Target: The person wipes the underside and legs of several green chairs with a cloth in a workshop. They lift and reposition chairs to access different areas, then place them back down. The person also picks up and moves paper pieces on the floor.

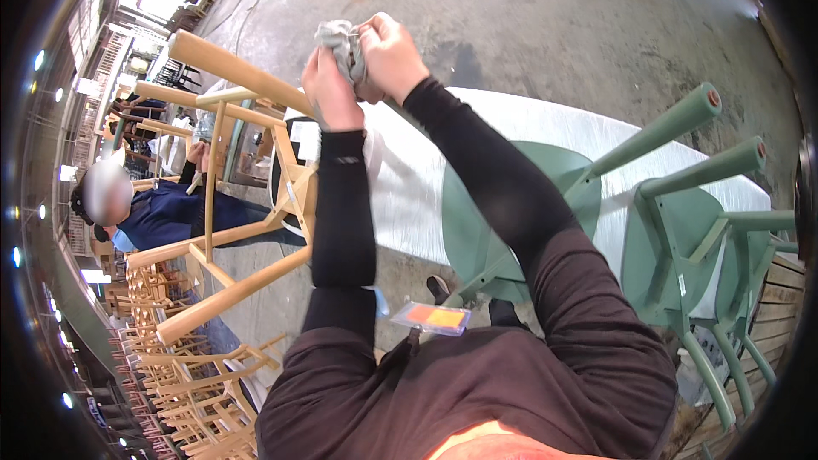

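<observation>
Both my hands are raised in front of me, gripping a crumpled grey cloth (339,41) between them. My left hand (331,89) holds its lower left part and my right hand (390,55) holds its right side. Just left of my left hand lies an upturned light wooden chair (230,119) on a white-covered table (409,179), its legs pointing toward me. Two upturned green chairs (682,230) rest on the right part of the same table.
A person in a dark blue top (162,209) works at the left beyond the wooden chair. Several more wooden chairs (179,375) are stacked at the lower left. A grey concrete floor (554,25) spreads beyond the table. A wooden pallet (780,290) shows at the right edge.
</observation>
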### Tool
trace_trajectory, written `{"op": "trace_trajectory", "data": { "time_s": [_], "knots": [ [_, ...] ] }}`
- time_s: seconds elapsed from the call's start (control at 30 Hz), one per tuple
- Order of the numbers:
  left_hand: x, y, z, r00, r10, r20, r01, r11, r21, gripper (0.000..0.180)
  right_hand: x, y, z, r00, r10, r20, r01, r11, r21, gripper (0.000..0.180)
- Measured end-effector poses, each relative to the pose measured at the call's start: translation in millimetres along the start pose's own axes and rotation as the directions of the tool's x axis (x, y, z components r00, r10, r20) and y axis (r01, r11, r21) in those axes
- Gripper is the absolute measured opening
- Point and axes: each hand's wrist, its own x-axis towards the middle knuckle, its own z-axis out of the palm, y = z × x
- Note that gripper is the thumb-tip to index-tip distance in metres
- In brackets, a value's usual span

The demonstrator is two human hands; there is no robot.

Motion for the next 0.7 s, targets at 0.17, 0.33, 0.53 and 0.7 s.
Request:
{"op": "trace_trajectory", "data": {
  "time_s": [0.17,0.33,0.53,0.7],
  "knots": [
    [-18,64,-24,0.946,0.315,0.079,-0.324,0.91,0.257,0.026,-59,-45,-10,0.995,-0.104,0.008,0.095,0.934,0.345,0.018],
    [-92,142,-25,0.807,0.067,0.587,0.166,0.928,-0.334,0.096,-94,-93,-56,0.954,-0.3,-0.025,0.297,0.929,0.221,0.027],
    [-151,162,-132,0.284,-0.441,0.852,0.133,0.898,0.42,0.069,-142,6,-161,0.981,0.106,0.16,-0.084,0.987,-0.138,0.038],
    [-260,167,-219,0.031,-0.827,0.562,0.668,0.435,0.604,0.059,-269,132,-197,0.709,0.452,0.541,0.213,0.593,-0.776,0.048]
  ]
}}
